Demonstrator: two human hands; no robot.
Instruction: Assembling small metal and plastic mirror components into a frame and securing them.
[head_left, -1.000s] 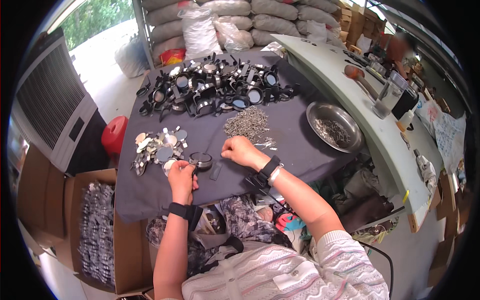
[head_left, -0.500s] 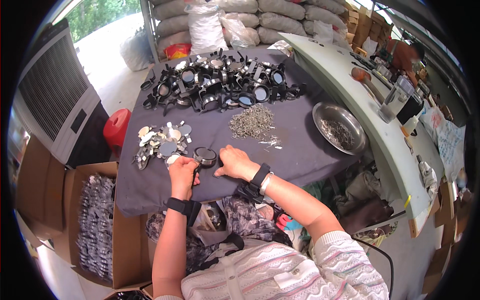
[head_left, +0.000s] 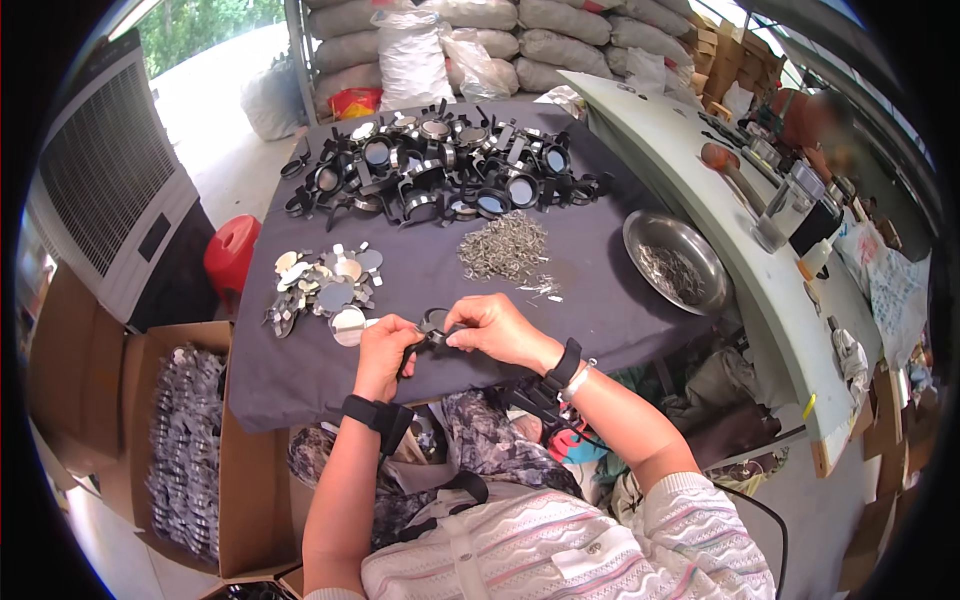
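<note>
Close to the table's near edge, my two hands are on one round, black-rimmed piece with a silver band (head_left: pixel 437 317). Its dark stem or strap lies in my left hand (head_left: pixel 384 355), whose fingers are closed around it. My right hand (head_left: pixel 497 331) pinches the rim from the other side; its fingertips partly cover the piece. Just left of my left hand lies a pale round disc (head_left: pixel 347 324), at the edge of a heap of flat discs and small tabs (head_left: pixel 325 280). Beyond my right hand is a pile of small metal parts (head_left: pixel 500 245).
Many similar black round pieces (head_left: pixel 430 165) are heaped at the table's far side. A steel bowl (head_left: pixel 640 225) of thin metal parts stands right. Left are a red stool (head_left: pixel 232 250), an air cooler (head_left: pixel 105 170) and a carton (head_left: pixel 262 500) of wrapped pieces. A person works behind the right bench (head_left: pixel 680 150).
My right hand has come in from beside the round piece and now grips its rim. The piece has tilted and moved slightly right and nearer, with my left hand.
</note>
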